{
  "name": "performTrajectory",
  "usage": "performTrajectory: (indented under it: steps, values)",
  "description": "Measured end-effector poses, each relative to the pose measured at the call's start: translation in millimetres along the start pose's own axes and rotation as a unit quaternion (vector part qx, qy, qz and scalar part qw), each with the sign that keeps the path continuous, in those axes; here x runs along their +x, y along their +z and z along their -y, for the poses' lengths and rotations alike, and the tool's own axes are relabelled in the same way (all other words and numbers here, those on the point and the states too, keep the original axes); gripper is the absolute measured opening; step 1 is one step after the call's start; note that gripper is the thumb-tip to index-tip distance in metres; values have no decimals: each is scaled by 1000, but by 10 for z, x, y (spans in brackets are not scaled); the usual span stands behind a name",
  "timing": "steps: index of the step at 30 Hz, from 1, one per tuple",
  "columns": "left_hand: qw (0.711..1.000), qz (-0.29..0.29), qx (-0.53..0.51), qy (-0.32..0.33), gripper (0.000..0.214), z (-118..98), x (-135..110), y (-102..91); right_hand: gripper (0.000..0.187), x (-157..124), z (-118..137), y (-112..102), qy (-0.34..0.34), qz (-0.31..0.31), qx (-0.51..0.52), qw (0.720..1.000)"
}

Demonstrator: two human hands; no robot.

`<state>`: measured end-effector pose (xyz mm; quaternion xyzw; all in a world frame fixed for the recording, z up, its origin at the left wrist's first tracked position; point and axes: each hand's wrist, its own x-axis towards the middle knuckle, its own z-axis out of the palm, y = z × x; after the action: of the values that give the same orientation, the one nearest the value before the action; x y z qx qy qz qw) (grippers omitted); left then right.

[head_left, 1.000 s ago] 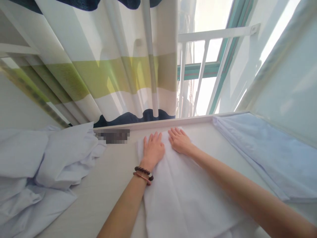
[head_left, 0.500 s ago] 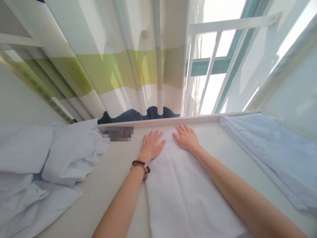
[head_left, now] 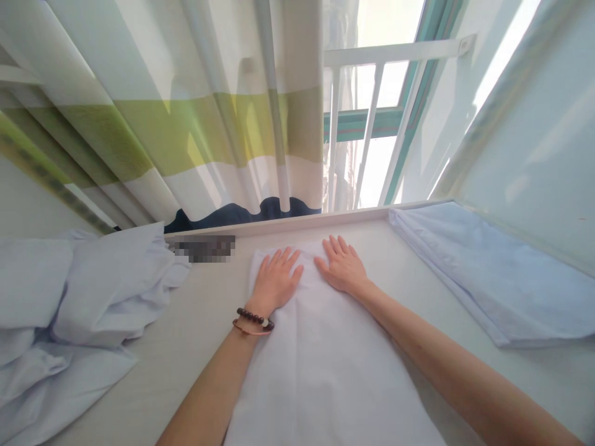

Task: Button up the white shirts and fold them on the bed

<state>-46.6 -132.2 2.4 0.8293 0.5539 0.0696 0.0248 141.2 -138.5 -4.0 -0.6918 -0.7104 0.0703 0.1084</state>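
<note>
A white cloth [head_left: 320, 371] lies flat on the pale table [head_left: 195, 334], running from the near edge to the far rim. My left hand [head_left: 274, 282], with bead bracelets at the wrist, rests palm down on the cloth's far left part, fingers stretched out. Beside it, my right hand [head_left: 341, 267] presses flat on the far right part, fingers spread too. The two hands sit close together near the cloth's far end. Neither hand grips anything.
A crumpled heap of pale blue-white fabric [head_left: 79, 303] covers the table's left side. A folded light blue cloth [head_left: 502, 279] lies along the right wall. A striped curtain [head_left: 195, 124] and a railed window [head_left: 372, 118] stand behind the table's far rim [head_left: 297, 222].
Both hands have slid slightly back toward me over the cloth and stay flat. The cloth's creases look smoother now. The view has shifted a little.
</note>
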Motion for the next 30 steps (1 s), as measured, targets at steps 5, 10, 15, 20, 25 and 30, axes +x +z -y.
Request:
performTrajectory:
  steps: [5,10,15,20,25,30]
  values:
    - [998,-7,-4,-65,55,361,-11,1,68,163,-159,-19,-6,17,8,1000]
    - [997,-9,17,-80,56,521,3,-1,66,294,-237,-4,-9,16,19,1000]
    - [995,-14,42,-84,55,439,-87,-45,62,170,-172,-38,-8,-32,0,999]
    - [993,-54,101,-17,52,231,-408,-120,63,-308,-127,-12,-121,-30,-30,992]
    - [996,-27,35,80,54,62,-607,-23,71,-553,-192,4,-115,-6,-4,993]
    - [999,-28,11,45,55,260,-527,41,65,-420,-311,-38,-77,5,12,997]
